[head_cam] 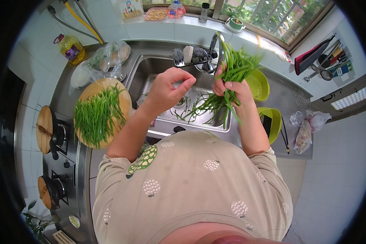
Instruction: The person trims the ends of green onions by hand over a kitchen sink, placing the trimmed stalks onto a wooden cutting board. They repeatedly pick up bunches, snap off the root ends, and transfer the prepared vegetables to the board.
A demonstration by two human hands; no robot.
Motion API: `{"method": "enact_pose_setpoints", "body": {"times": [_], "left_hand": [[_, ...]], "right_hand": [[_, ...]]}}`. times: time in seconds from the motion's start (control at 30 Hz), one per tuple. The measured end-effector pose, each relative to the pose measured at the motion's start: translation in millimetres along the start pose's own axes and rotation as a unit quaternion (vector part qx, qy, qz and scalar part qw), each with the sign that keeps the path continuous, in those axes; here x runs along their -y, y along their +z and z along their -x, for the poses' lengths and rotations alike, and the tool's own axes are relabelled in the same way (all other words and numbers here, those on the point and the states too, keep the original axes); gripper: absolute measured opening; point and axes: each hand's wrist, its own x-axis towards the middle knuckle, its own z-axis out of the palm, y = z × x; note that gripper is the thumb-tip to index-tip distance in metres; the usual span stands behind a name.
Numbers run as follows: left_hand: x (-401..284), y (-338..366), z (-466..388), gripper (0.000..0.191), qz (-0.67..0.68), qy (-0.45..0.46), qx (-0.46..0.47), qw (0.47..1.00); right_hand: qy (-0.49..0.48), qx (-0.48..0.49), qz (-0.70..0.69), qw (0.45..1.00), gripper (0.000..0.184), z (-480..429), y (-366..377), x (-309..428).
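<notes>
My right hand (pixel 235 88) is closed around a loose bunch of long green stalks, likely garlic chives (pixel 239 62), held over the right side of the steel sink (pixel 146 65). Some stalks hang below the fist. Over the sink's left half is my left hand (pixel 174 88), fingers curled, thumb and forefinger tips together; no object shows between them. Loose green stalks and bits (pixel 198 106) lie in the basin below. To the left, a thick pile of similar stalks (pixel 97 113) rests on a round wooden cutting board (pixel 125 94).
Behind the sink stand a curved faucet (pixel 213 45) and a rack with scrubbers (pixel 189 62). Right of it are two green plastic baskets (pixel 263 88), one with a dark phone-like thing, and chopsticks (pixel 284 135). An oil bottle (pixel 71 50) and plastic bags (pixel 109 58) stand back left.
</notes>
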Motion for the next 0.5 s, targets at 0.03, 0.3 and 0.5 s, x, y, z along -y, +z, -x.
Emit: {"method": "enact_pose_setpoints", "body": {"times": [0.03,0.3,0.5], "left_hand": [[0,2,0,0.014,0.016,-0.008,-0.012,1.0],[-11,13,4,0.015,0.251,-0.101,-0.011,0.963],[-19,22,0,0.015,0.195,-0.071,-0.031,0.978]], "right_hand": [[-0.011,-0.01,-0.005,1.0,0.039,-1,3,0],[-0.065,-0.075,-0.027,0.995,0.03,-11,7,1],[-0.086,-0.058,-0.014,0.994,0.027,-9,2,-8]]}}
